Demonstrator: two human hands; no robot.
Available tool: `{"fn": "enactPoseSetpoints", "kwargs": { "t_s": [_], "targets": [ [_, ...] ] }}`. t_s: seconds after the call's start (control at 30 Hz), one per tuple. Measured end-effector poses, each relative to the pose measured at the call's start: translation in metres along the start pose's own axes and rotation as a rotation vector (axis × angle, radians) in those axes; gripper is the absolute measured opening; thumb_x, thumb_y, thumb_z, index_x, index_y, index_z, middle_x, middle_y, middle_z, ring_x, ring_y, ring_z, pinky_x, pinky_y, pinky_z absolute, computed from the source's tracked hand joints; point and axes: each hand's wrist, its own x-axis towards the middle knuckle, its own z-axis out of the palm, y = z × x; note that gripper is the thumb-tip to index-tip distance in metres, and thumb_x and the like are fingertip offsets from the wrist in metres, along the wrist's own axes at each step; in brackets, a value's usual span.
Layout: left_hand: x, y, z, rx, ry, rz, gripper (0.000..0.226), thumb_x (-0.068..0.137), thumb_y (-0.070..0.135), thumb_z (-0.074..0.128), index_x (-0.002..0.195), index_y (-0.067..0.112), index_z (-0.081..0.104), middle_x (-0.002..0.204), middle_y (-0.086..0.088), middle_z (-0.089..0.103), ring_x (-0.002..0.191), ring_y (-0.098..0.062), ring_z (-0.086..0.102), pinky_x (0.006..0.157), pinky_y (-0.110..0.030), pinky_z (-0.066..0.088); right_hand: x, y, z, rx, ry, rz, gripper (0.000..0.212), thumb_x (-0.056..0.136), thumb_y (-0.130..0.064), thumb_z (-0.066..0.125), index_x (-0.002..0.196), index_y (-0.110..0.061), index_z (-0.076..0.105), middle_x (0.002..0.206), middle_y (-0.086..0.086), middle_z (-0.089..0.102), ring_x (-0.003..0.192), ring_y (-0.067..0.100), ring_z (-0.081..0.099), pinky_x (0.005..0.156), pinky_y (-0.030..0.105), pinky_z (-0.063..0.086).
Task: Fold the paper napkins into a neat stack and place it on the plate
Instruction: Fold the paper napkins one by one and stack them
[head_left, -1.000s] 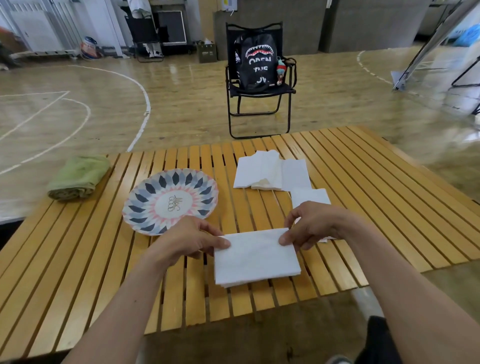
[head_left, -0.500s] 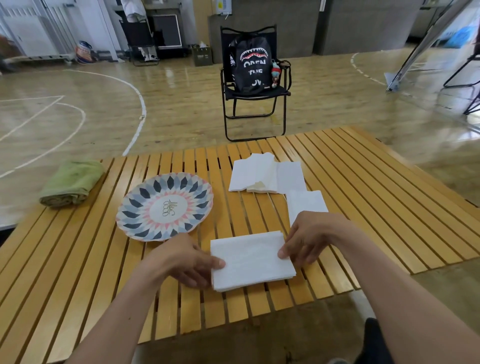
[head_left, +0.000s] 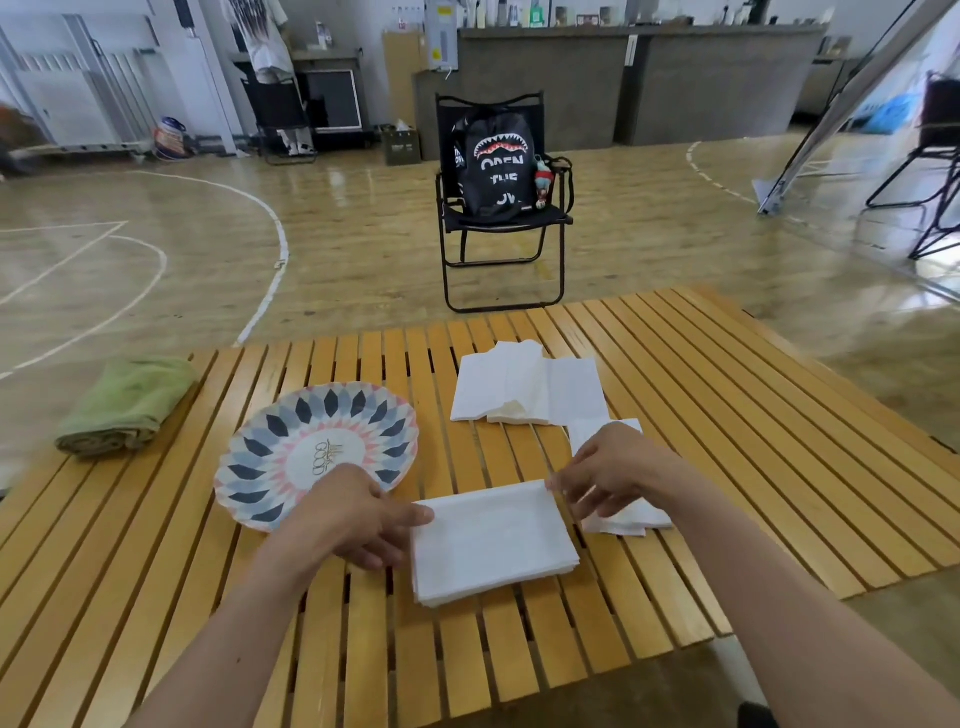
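Slatted table (head_left: 727, 415) is bearing a flat folded napkin (head_left: 491, 540); left hand (head_left: 348, 514) is pinching its left edge, right hand (head_left: 613, 470) its far corner.

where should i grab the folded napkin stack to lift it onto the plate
Take the folded napkin stack by its two short ends, one hand from each side, pinching all layers. It lies flat with loose layered edges along the near side, so an end grip should keep it square. The left hand and right hand already sit there; the plate lies left.

plate (head_left: 270, 457) left of napkin stack (head_left: 493, 540)
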Motion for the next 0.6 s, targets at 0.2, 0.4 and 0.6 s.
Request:
{"fn": "enactPoseSetpoints", "kwargs": {
  "t_s": [0.2, 0.4, 0.6],
  "targets": [
    [0.066, 0.048, -0.016, -0.019, 0.247, 0.352, 0.024, 0.08, 0.031, 0.081, 0.095, 0.017, 0.069, 0.085, 0.001, 0.074, 0.075, -0.012, 0.072, 0.069, -0.031, 0.062, 0.068, -0.025, -0.002, -0.072, 0.469, -0.304, 0.036, 0.08, -0.033, 0.079, 0.111, -0.018, 0.068, 0.093, -0.006, 0.072, 0.08, 0.01, 0.067, 0.069, 0.028, 0.055],
    [0.135, 0.077, 0.022, 0.267, 0.342, 0.557, 0.036, 0.083, 0.035, 0.078, 0.116, 0.024, 0.068, 0.124, 0.004, 0.065, 0.114, -0.014, 0.058, 0.091, -0.027, 0.047, 0.116, -0.041, 0.018, -0.434, 0.504, -0.49, 0.053, 0.078, -0.031, 0.078, 0.128, -0.025, 0.061, 0.141, 0.001, 0.051, 0.131, 0.02, 0.045, 0.094, 0.034, 0.044],
    [0.16, 0.084, 0.045, 0.452, 0.336, 0.595, 0.033, 0.089, 0.036, 0.066, 0.12, 0.026, 0.067, 0.125, 0.001, 0.065, 0.111, -0.018, 0.06, 0.086, -0.028, 0.049, 0.134, -0.033, 0.026, -0.54, 0.52, -0.511, 0.034, 0.084, -0.033, 0.072, 0.116, -0.02, 0.069, 0.13, 0.002, 0.061, 0.119, 0.021, 0.054, 0.094, 0.035, 0.045]
  ]
}}
